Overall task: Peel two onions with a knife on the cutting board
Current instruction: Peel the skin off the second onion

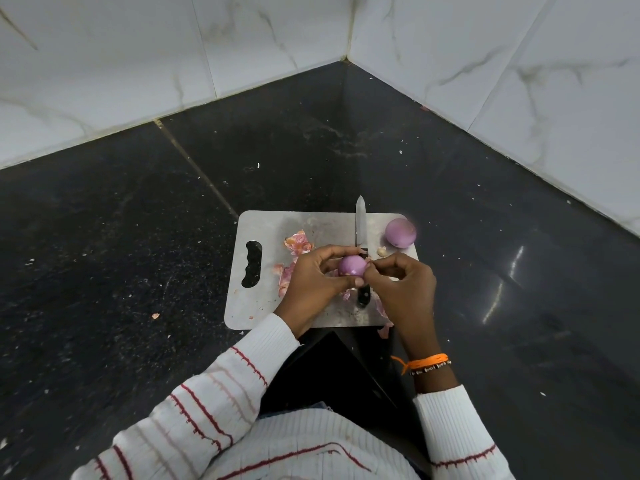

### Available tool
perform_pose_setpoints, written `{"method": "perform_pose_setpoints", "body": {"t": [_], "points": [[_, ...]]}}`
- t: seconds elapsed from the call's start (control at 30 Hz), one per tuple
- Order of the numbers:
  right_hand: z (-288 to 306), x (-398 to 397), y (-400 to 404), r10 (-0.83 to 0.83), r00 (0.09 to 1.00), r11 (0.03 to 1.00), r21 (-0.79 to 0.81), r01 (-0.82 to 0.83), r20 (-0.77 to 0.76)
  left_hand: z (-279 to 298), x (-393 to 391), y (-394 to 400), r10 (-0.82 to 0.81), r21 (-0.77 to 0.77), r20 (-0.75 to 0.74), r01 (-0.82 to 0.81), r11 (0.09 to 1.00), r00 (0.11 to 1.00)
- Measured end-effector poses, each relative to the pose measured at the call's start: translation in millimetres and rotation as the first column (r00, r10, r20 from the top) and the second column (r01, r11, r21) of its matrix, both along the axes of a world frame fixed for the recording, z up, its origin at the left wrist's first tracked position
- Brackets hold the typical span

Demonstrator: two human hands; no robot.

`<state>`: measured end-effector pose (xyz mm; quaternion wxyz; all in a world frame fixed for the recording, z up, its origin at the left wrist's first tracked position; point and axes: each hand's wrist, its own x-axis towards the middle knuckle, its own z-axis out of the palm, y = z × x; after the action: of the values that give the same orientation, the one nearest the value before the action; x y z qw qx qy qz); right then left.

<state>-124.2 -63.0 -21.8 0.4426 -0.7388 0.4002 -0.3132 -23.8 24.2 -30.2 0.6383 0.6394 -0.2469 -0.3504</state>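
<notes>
Hands hide the knife (360, 223) handle's middle — right fingertips' pinch unclear.

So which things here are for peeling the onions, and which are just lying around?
For the job: small purple onion held by left hand, right hand picking at it; peeled purple onion; black-handled steel knife; grey metal cutting board.

Lying about: pink onion skins; pale trimmed onion bit.

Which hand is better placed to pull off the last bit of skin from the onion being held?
Probably the right hand: its fingertips already pinch at the side of the onion. The left hand cups and steadies that onion, so it is not free.
</notes>
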Motion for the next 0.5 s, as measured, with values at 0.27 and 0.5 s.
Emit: {"method": "perform_pose_setpoints", "body": {"t": [0.27, 0.5], "points": [[-5.7, -1.2, -2.7, -0.051, 0.994, 0.973, 0.229, 0.027, 0.100, 0.3, 0.3, 0.9, 0.001, -0.001, -0.009, -0.001, 1.000, 1.000], [-2.1, -1.2, -0.4, 0.015, 1.000, 0.993, 0.116, -0.018, 0.027, -0.3, 1.2, 1.9, 0.000, 0.000, -0.009, 0.000, 1.000, 1.000]]}}
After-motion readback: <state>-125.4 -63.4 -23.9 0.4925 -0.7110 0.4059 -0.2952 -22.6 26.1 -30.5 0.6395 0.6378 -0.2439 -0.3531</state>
